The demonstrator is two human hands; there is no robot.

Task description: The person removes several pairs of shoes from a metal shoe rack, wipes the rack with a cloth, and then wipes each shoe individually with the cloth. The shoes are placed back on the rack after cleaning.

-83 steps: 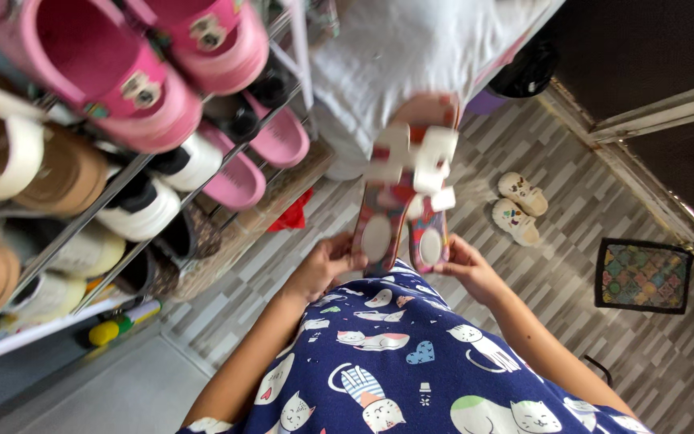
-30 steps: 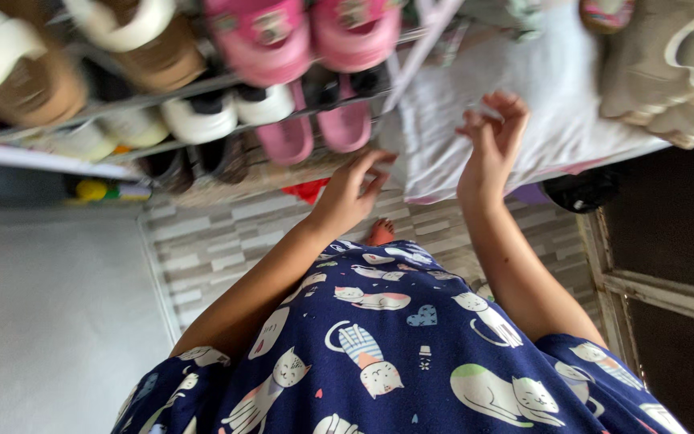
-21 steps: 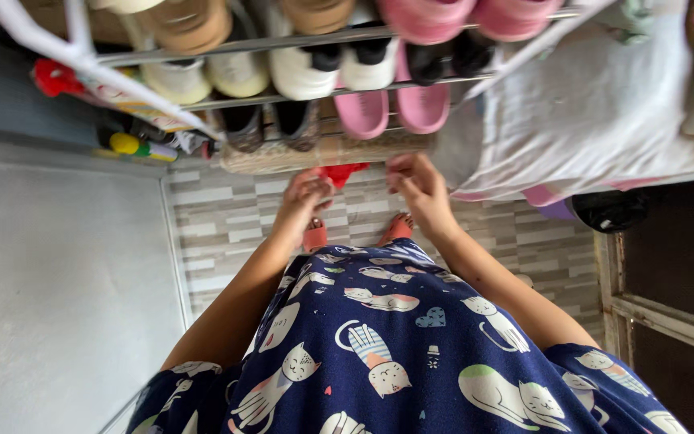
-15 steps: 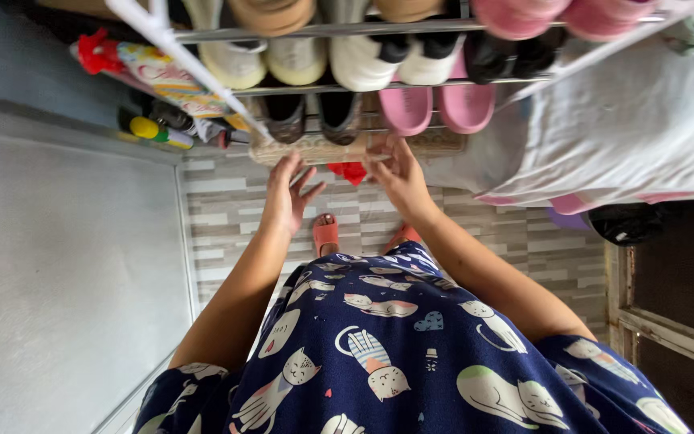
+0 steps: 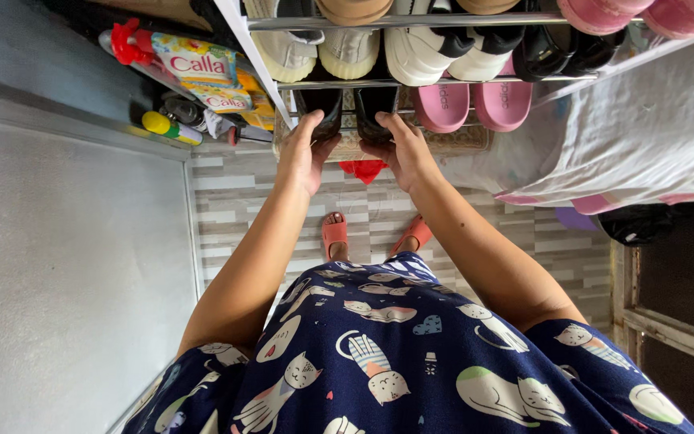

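Note:
A metal shoe rack (image 5: 347,82) stands in front of me. On its lower shelf sit a pair of black shoes: my left hand (image 5: 305,153) grips the left black shoe (image 5: 320,103) and my right hand (image 5: 399,149) grips the right black shoe (image 5: 377,103), both by the heel end. Beside them to the right rests a pair of pink slides (image 5: 472,105). White and black sneakers (image 5: 435,53) fill the shelf above. My feet in orange sandals (image 5: 335,235) stand on the tiled floor below.
A bag with bottles and a yellow can (image 5: 172,127) lies at the rack's left end. A red scrap (image 5: 363,169) lies under the rack. White cloth (image 5: 644,137) covers something at the right. A grey wall is on the left, a door frame (image 5: 668,321) at the right.
I held patterned sandals earlier; now they are gone from my hands. Both hands dropped from the upper shelves to the lower one and closed on the black shoes.

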